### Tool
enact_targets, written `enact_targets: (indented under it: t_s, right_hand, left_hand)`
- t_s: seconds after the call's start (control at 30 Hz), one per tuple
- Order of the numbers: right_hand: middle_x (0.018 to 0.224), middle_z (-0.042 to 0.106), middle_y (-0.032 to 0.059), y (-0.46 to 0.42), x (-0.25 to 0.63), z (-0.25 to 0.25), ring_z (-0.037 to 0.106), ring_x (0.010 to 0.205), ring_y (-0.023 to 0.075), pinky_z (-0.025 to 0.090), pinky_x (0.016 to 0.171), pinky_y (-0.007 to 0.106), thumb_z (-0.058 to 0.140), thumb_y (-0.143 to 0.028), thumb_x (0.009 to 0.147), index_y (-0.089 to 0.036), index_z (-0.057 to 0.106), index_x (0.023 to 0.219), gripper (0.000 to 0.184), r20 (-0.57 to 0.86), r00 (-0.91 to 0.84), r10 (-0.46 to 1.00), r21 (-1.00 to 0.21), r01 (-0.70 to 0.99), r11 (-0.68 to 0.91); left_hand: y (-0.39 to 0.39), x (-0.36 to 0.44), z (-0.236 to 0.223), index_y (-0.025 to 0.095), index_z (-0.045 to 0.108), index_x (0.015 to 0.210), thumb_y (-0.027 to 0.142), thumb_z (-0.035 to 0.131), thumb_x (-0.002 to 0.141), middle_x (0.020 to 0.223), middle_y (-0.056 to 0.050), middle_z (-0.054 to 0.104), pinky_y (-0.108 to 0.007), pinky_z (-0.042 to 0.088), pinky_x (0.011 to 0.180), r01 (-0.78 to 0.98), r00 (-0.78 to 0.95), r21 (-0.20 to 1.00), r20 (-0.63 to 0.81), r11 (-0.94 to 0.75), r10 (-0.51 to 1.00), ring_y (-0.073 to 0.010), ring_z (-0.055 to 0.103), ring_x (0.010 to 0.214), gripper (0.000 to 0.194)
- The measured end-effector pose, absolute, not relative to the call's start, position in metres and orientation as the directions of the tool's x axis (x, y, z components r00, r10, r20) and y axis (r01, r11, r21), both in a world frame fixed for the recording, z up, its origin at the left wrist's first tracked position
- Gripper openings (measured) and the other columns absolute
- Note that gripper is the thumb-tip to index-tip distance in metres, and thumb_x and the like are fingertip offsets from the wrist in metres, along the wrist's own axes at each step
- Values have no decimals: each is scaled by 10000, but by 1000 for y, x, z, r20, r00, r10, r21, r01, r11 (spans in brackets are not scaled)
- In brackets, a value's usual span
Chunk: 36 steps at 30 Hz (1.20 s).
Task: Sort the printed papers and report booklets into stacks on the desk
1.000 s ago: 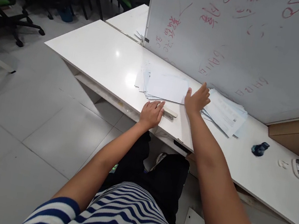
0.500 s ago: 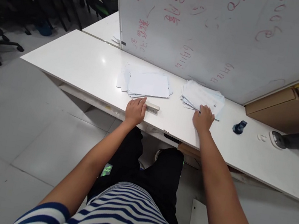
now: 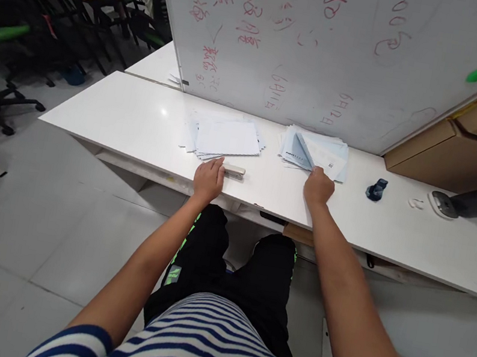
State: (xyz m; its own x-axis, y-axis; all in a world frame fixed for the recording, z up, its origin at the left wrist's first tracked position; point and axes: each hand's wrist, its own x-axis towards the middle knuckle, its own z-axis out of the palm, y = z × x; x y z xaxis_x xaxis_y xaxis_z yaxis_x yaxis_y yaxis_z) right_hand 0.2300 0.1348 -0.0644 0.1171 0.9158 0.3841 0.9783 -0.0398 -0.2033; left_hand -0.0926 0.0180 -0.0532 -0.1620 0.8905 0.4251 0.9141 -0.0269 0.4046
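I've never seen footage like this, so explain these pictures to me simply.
There is no machine here, only a person working barehanded. One camera, worn on the head, looks forward and down in every picture. On the white desk lie a left paper stack, a right paper stack and, farther right, a dark blue object. The left hand lies at one end of a stapler; whether it grips it is hard to tell. The right hand pinches a sheet at the right paper stack, its bluish side partly turned up.

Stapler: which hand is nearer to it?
Left. The left hand is at the left end of the stapler; the right hand is farther off, to its right, pinching a lifted sheet at the right paper stack.
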Motion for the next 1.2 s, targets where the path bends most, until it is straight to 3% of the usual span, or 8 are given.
enact_targets:
  t_s: [0.47, 0.67, 0.83, 0.9, 0.97, 1.07, 1.13, 1.2]
  right_hand:
    - [981, 735, 118, 113, 236, -55, 658, 881, 244, 458, 768, 331, 392, -297, 943, -158, 700, 1082, 366, 484, 118, 867, -367, 927, 78]
    - [1061, 731, 86, 15, 223, -45, 670, 1002, 212, 500, 879, 322, 430, -291, 950, -171, 711, 1052, 322, 550, -158, 820, -330, 861, 387]
    - [1035, 733, 70, -44, 210, -57, 655, 1006, 220, 492, 898, 345, 467, -241, 935, -189, 713, 1007, 262, 563, -209, 799, -278, 863, 422]
    - [1057, 727, 63, -54, 209, -63, 639, 1039, 234, 470, 921, 373, 494, -218, 921, -199, 711, 999, 231, 559, -274, 783, -214, 864, 456]
    - [1103, 715, 56, -62, 210, -67, 615, 1091, 242, 426, 975, 407, 517, -198, 912, -209, 700, 1030, 218, 557, -334, 761, -165, 853, 495]
    - [1139, 704, 45, -75, 211, -71, 589, 1139, 234, 369, 1035, 434, 537, -172, 902, -226, 684, 1075, 233, 577, -365, 731, -142, 836, 530]
    - [1150, 700, 43, -83, 212, -73, 576, 1159, 227, 354, 1053, 436, 547, -166, 898, -235, 681, 1083, 239, 582, -376, 721, -143, 826, 546]
    - [1172, 690, 47, -90, 214, -75, 559, 1186, 230, 343, 1068, 447, 562, -179, 893, -244, 679, 1095, 244, 577, -380, 722, -153, 819, 553]
  left_hand:
    - [18, -92, -57, 188, 531, 1352, 344, 292, 985, 1280, -124, 602, -421, 312, 1053, 886, -179, 462, 440, -51, 880, -289, 513, 1213, 465]
    - [22, -96, -60, 195, 531, 1346, 379, 289, 983, 1301, -136, 585, -442, 313, 1064, 856, -179, 510, 446, -85, 877, -292, 500, 1235, 474]
    - [8, -93, -54, 167, 508, 1333, 472, 345, 963, 1472, -166, 388, -458, 262, 1119, 803, -153, 543, 585, -245, 797, -289, 304, 1395, 506]
    - [-12, -79, -53, 156, 549, 1258, 486, 363, 959, 1398, -177, 447, -447, 269, 1122, 732, -166, 603, 608, -316, 777, -273, 342, 1365, 483]
    - [-37, -60, -58, 161, 590, 1152, 488, 360, 963, 1234, -156, 553, -420, 352, 1070, 592, -227, 747, 514, -303, 827, -244, 476, 1234, 442]
    - [-68, -32, -68, 167, 606, 1075, 503, 376, 958, 1054, -110, 636, -386, 467, 932, 213, -331, 977, 85, -13, 940, -216, 592, 1034, 423]
    - [-79, -24, -72, 160, 619, 1070, 508, 395, 948, 977, -94, 677, -373, 508, 832, -92, -233, 971, -235, 219, 944, -212, 635, 927, 432]
    - [-83, -24, -73, 153, 641, 1056, 504, 461, 918, 942, -85, 704, -356, 524, 745, -285, -78, 888, -396, 360, 915, -210, 656, 844, 418]
